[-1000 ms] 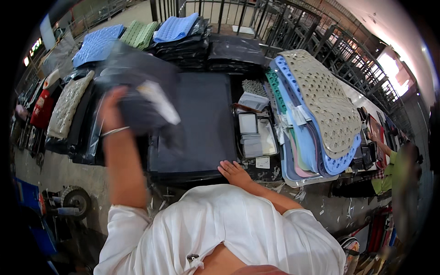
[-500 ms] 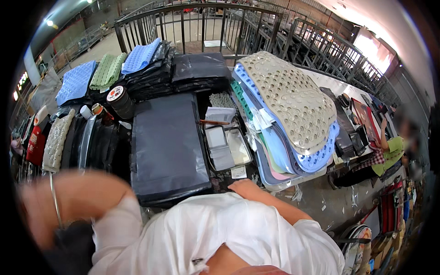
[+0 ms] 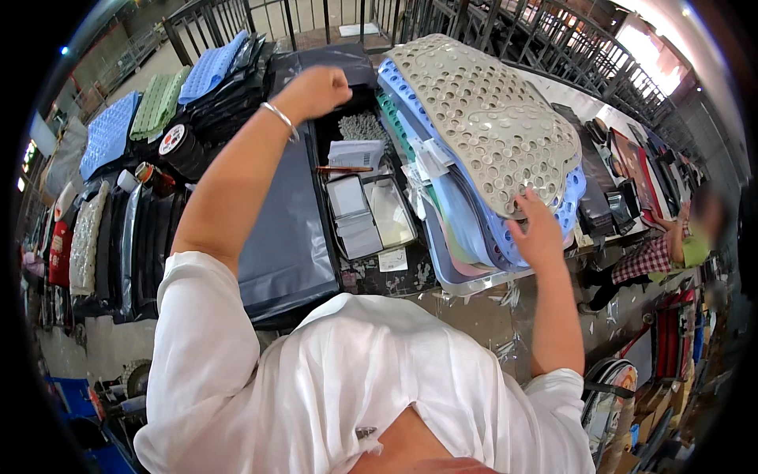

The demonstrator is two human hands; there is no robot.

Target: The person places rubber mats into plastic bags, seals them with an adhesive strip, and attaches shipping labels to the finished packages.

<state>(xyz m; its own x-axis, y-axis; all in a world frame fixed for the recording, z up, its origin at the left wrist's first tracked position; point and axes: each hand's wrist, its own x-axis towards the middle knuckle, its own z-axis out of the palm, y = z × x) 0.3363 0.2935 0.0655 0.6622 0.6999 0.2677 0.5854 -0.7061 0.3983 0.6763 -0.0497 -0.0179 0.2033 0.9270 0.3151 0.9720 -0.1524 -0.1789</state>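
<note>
Head view: the right hand (image 3: 539,231) has its fingers spread on the near edge of a beige rubber mat (image 3: 482,118), studded with round holes, which tops a stack of blue and pastel mats (image 3: 466,229). Left of that stack lie flat clear packets (image 3: 371,209) and a dark grey plastic sheet (image 3: 288,229). The left hand (image 3: 316,91) is curled into a fist above the sheet's far end, a bangle (image 3: 280,118) on its wrist; whether it holds anything cannot be told. Beyond the sheet's left edge sits a tape roll (image 3: 180,146).
</note>
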